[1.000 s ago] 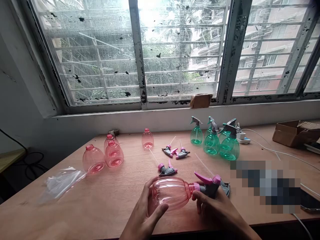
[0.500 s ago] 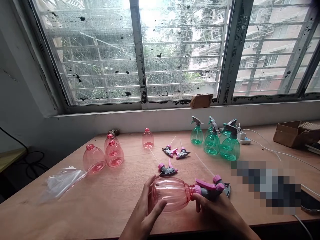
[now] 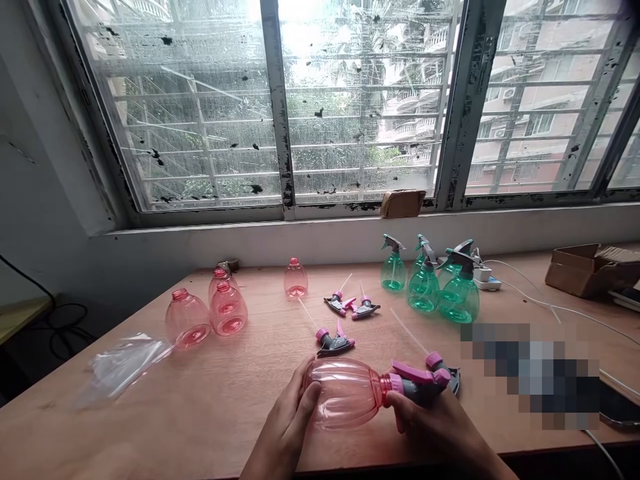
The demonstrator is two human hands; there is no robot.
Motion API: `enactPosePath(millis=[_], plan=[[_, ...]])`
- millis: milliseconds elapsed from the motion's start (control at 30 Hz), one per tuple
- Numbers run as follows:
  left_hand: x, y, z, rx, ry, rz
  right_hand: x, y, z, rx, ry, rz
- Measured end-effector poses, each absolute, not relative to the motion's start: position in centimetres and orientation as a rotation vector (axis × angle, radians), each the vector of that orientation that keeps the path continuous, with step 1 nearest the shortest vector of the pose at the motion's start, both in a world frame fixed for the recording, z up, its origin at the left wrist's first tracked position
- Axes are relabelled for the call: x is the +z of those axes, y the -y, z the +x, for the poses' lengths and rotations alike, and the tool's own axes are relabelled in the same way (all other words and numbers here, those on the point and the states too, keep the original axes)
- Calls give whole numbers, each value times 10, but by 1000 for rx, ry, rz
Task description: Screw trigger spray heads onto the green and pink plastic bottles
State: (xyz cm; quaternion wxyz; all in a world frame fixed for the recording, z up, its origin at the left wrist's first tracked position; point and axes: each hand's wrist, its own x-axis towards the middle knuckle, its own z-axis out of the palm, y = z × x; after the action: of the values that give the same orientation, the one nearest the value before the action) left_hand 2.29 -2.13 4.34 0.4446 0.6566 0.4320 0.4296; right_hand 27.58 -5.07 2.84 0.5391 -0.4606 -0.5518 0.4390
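A clear pink spray bottle (image 3: pixel 347 393) lies sideways between my hands, its neck pointing right. My left hand (image 3: pixel 295 407) is closed around the rounded base, thumb on the near side. My right hand (image 3: pixel 420 413) grips the grey and pink trigger sprayer (image 3: pixel 420 383) at the bottle's neck; the palm side and some fingers are hidden. The sprayer's pink collar meets the neck. Just behind it, another trigger sprayer (image 3: pixel 437 363) rests on the table with its tube pointing up-left. A further loose sprayer (image 3: pixel 335 341) lies beyond the bottle.
Two more sprayer heads (image 3: pixel 345 305) lie mid-table. Pink bottles without heads (image 3: pixel 187 320) stand at the left near a plastic bag (image 3: pixel 127 360), with one (image 3: pixel 296 279) farther back. Several green spray bottles (image 3: pixel 460 297) stand back right. A cardboard box (image 3: pixel 590 270), cables and a blurred patch are at right.
My left thumb has moved up and back along the bottle's base. The bottle has dipped very slightly toward me; both hands still hold it.
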Motion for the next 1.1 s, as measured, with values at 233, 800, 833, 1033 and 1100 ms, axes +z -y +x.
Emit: enactPosePath(millis=[233,800,833,1033,1100], plan=[[37,23,20,1079,-840,1584,26,51,277,1020,1331,-1101],[55,37,22,1062,-911,1547,22,49,280,969,1400,-1113],[53,35,22,1076,-895,1545,22,50,280,970,1401,-1122],[43,23,22,1160,-989,1497,24,51,278,1005,1341,-1128],[44,23,22,1117,-1007,1516,29,53,276,1015,1327,-1127]])
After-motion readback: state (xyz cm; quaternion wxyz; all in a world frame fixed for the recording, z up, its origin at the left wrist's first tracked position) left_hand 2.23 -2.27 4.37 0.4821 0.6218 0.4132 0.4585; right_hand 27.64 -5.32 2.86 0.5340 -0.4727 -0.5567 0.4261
